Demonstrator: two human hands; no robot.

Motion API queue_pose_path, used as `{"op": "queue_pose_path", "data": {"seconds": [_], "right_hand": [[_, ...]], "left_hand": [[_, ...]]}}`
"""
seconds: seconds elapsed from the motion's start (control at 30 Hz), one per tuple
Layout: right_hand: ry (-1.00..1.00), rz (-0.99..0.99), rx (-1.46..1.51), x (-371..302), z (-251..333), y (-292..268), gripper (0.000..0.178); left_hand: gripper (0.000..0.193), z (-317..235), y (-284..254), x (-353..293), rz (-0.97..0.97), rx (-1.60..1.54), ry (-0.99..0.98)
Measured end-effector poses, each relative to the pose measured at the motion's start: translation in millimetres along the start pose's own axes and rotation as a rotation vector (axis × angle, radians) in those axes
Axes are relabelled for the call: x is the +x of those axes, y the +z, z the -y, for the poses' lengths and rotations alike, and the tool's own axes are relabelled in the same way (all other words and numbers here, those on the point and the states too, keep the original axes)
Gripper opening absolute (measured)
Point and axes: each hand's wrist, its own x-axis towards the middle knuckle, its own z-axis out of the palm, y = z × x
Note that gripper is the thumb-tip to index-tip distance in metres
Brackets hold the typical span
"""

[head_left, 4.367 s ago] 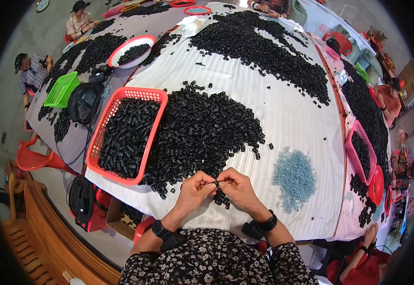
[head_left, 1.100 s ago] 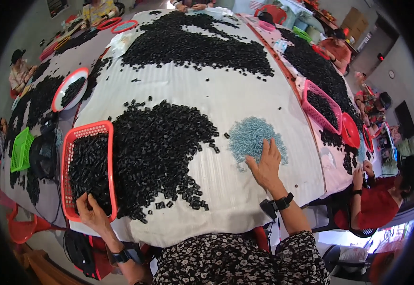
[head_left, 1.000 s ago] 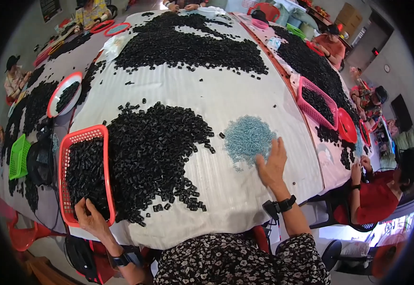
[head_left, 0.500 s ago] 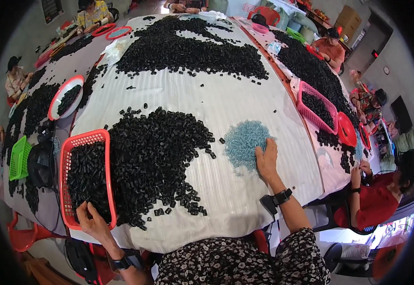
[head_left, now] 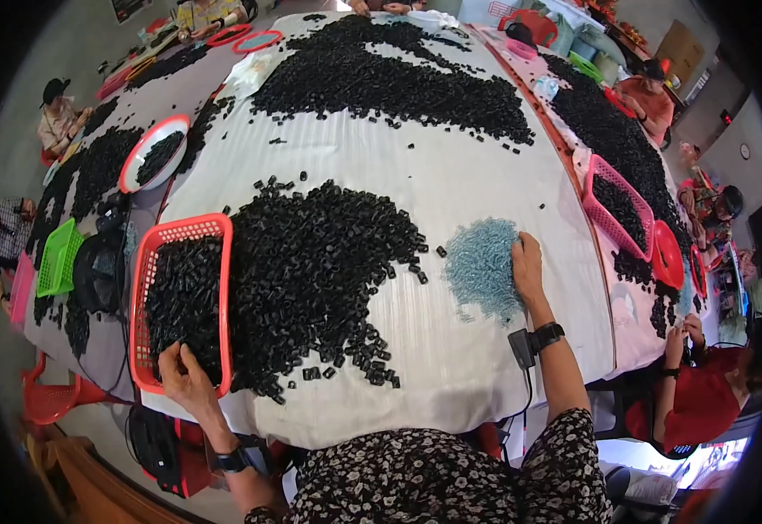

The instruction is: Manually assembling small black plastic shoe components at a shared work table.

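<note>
At the lower end of a red plastic basket (head_left: 226,306), my left hand (head_left: 190,384) has its thumb and forefinger drawn together over the small black plastic pieces (head_left: 187,288) filling it. Whatever lies between those fingertips is too small to make out. My right hand (head_left: 529,269) rests on its side against the right edge of a heap of tiny pale blue, see-through pieces (head_left: 479,266). Its fingers are curled together at the heap, and what they hold, if anything, is hidden. Right of the basket spreads a large pile of short black cylindrical pieces (head_left: 311,262).
A bigger black pile (head_left: 381,83) covers the far part of the white-covered table (head_left: 381,170). Left stand a red-rimmed bowl (head_left: 128,166) and a green basket (head_left: 59,258); right, a pink basket (head_left: 619,196) and a red tray (head_left: 668,255). Several people work around the tables.
The view has shifted, so the table appears further right and slightly higher. My right hand has turned on its side and drawn its fingers in at the blue heap. My left hand stays at the basket.
</note>
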Motion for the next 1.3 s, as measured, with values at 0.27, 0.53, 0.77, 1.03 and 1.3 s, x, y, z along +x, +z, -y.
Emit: {"op": "queue_pose_path", "data": {"seconds": [0.27, 0.53, 0.77, 1.03, 1.3], "right_hand": [[-0.15, 0.096, -0.128, -31.6, 55.9, -19.3, 0.072], [-0.447, 0.244, -0.396, -91.1, 84.0, -13.9, 0.088], [-0.412, 0.197, -0.433, -61.0, 103.2, -4.1, 0.077], [-0.554, 0.227, -0.005, -86.5, 154.4, 2.0, 0.042], [-0.334, 0.14, 0.001, -95.3, 125.3, -10.7, 0.025]], "left_hand": [[0.009, -9.8, -7.9, 2.6, -0.008, 0.053, 0.073], [0.009, -20.1, -6.6, 5.5, 0.009, 0.119, 0.062], [0.019, -33.0, -13.7, 2.4, -0.109, 0.272, 0.292], [0.015, -69.8, 1.8, -65.1, 0.61, -0.026, 0.579], [0.026, -74.5, -3.8, -74.3, 0.762, 0.208, 0.548]]}}
